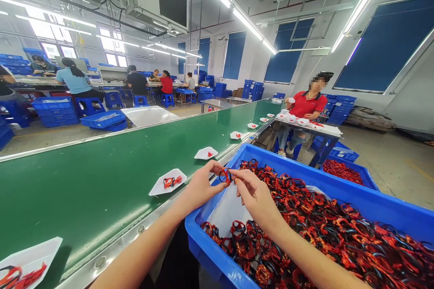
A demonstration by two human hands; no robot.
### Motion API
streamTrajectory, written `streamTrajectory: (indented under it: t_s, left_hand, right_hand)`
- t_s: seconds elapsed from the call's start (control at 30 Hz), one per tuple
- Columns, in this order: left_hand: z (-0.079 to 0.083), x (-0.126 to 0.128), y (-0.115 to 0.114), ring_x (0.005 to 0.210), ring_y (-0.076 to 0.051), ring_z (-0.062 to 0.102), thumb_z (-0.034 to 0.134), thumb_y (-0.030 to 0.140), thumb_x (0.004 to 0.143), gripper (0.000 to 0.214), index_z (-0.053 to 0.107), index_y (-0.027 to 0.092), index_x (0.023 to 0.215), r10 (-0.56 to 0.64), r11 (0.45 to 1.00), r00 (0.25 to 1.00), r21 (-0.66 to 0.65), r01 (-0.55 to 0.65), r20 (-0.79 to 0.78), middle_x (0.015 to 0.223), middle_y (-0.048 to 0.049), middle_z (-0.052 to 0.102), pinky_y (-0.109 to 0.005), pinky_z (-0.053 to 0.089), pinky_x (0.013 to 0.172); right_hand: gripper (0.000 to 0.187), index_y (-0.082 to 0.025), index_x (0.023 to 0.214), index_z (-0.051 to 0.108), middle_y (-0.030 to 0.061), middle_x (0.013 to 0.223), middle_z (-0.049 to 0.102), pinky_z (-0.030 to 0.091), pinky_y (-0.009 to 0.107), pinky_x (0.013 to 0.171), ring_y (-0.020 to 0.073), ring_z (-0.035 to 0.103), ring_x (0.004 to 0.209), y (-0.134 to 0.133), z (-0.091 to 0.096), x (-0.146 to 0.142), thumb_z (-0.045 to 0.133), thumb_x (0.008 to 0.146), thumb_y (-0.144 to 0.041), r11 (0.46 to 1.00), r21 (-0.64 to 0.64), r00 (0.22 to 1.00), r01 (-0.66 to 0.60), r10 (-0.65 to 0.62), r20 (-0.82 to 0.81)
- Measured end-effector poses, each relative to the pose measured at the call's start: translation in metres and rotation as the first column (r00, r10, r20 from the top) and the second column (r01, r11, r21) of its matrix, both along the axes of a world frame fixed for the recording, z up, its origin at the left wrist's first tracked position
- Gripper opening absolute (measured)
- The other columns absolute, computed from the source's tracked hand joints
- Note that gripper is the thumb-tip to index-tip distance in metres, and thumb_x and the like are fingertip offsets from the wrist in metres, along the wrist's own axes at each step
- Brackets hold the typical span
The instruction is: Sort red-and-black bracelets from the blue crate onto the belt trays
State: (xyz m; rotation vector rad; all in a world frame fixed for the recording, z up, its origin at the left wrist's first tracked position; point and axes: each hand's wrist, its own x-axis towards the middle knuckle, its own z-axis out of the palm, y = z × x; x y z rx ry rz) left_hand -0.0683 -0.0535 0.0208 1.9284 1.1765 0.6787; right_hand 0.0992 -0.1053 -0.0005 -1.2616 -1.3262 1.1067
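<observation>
**Green conveyor belt** (101,180): edged on the near side by a steel rail (135,230). Two white paper trays are carried on it, one (29,264) at the lower left corner and one (167,182) near the left hand, each holding red-and-black pieces.

**Left hand** (203,185): grip closed, a small red-and-black loop (225,175) being pinched above the crate.

**Right hand** (257,198): grip closed on the same loop from the other side.

**Blue plastic crate** (206,246): set close against the rail, lined with clear plastic (227,212), and filled with a tangled heap of red-and-black loops (325,230).

**Beyond:** a co-worker in a red shirt (307,104) is seated at a white-covered tabletop (325,130).

**Risks, as judged:** the loop could be dropped into the heap if a pinch slackened. Its strands could catch on neighbouring loops, and the nearby tray could be knocked by the left wrist.

**Room:** open belt is left of the tray, with free air above the crate; the gap between rail and crate is narrow.
</observation>
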Motion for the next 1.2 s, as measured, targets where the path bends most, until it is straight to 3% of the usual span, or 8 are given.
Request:
streamTrajectory:
  t_s: [0.17,0.3,0.47,0.6,0.8,0.9,1.03,1.2]
  left_hand:
    - [-0.003,-0.022,0.028,0.102,-0.019,0.057,0.069,0.034,0.078,0.026,0.062,0.022,0.099,0.159,0.963,0.961,0.250,-0.100,-0.228,0.106,-0.0013,0.065,-0.034,0.043,0.095]
    - [-0.014,-0.046,0.076,0.114,-0.026,0.051,0.064,0.045,0.080,0.032,0.066,0.022,0.103,0.401,0.904,0.684,0.385,-0.186,-0.609,0.114,-0.0070,0.062,-0.045,0.036,0.104]
    - [-0.043,-0.052,0.118,0.119,-0.036,0.045,0.064,0.040,0.078,0.035,0.070,0.015,0.101,0.309,0.951,0.514,0.264,-0.160,-0.800,0.114,-0.0189,0.059,-0.063,0.020,0.107]
    - [-0.063,-0.054,0.130,0.119,-0.039,0.045,0.067,0.038,0.076,0.037,0.070,0.011,0.100,0.223,0.973,0.471,0.163,-0.165,-0.854,0.115,-0.0232,0.059,-0.065,0.019,0.106]
    - [-0.053,-0.057,0.124,0.116,-0.038,0.049,0.063,0.041,0.078,0.037,0.069,0.017,0.105,0.212,0.975,0.570,0.128,-0.184,-0.794,0.115,-0.0181,0.062,-0.064,0.029,0.100]
    - [-0.030,-0.043,0.101,0.115,-0.030,0.052,0.058,0.041,0.083,0.033,0.066,0.020,0.108,0.213,0.977,0.695,0.164,-0.138,-0.687,0.119,-0.0101,0.062,-0.051,0.035,0.104]
    - [0.006,-0.019,0.049,0.105,-0.016,0.058,0.057,0.045,0.087,0.033,0.062,0.023,0.111,0.021,0.994,0.938,0.111,0.018,-0.345,0.116,-0.0017,0.064,-0.028,0.046,0.095]
    - [0.028,-0.003,-0.001,0.099,-0.015,0.058,0.077,0.037,0.074,0.058,0.053,0.024,0.125,-0.305,0.952,0.952,-0.049,0.304,-0.023,0.121,-0.0038,0.060,-0.030,0.047,0.091]
  right_hand:
    - [0.036,-0.022,0.120,0.058,0.0050,0.106,0.061,0.046,0.026,0.056,0.0120,0.055,0.072,0.005,-0.002,0.005,0.046,0.089,-0.036,0.999,-0.044,0.999,0.016,-0.014,0.051]
    - [0.031,-0.016,0.107,0.066,0.0078,0.106,0.066,0.048,0.035,0.083,0.0185,0.060,0.090,0.006,-0.018,0.014,0.050,0.084,-0.029,0.963,-0.210,0.892,-0.172,0.242,0.382]
    - [0.032,-0.017,0.101,0.072,0.0086,0.098,0.072,0.047,0.034,0.078,0.0228,0.064,0.086,-0.005,-0.034,0.017,0.058,0.077,-0.033,0.718,-0.534,0.596,-0.447,0.684,0.421]
    - [0.030,-0.020,0.096,0.074,0.0055,0.091,0.073,0.044,0.029,0.068,0.0197,0.064,0.078,-0.007,-0.030,0.016,0.061,0.074,-0.036,0.700,-0.548,0.580,-0.457,0.702,0.413]
    - [0.025,-0.018,0.093,0.076,0.0063,0.088,0.074,0.044,0.027,0.069,0.0172,0.064,0.075,-0.001,-0.034,0.021,0.060,0.074,-0.022,0.712,-0.543,0.597,-0.445,0.688,0.412]
    - [0.024,-0.017,0.087,0.077,0.0055,0.082,0.074,0.045,0.028,0.070,0.0159,0.063,0.072,0.005,-0.034,0.023,0.056,0.075,-0.017,0.790,-0.452,0.731,-0.413,0.584,0.353]
    - [0.024,-0.018,0.093,0.075,0.0042,0.086,0.072,0.046,0.024,0.067,0.0124,0.061,0.074,0.015,-0.018,0.027,0.059,0.077,-0.028,0.860,-0.406,0.949,-0.309,0.307,-0.072]
    - [0.038,-0.018,0.093,0.073,0.0035,0.089,0.070,0.046,0.020,0.068,0.0077,0.059,0.076,0.017,0.002,0.025,0.080,0.063,-0.041,0.815,-0.485,0.872,-0.318,0.050,-0.487]
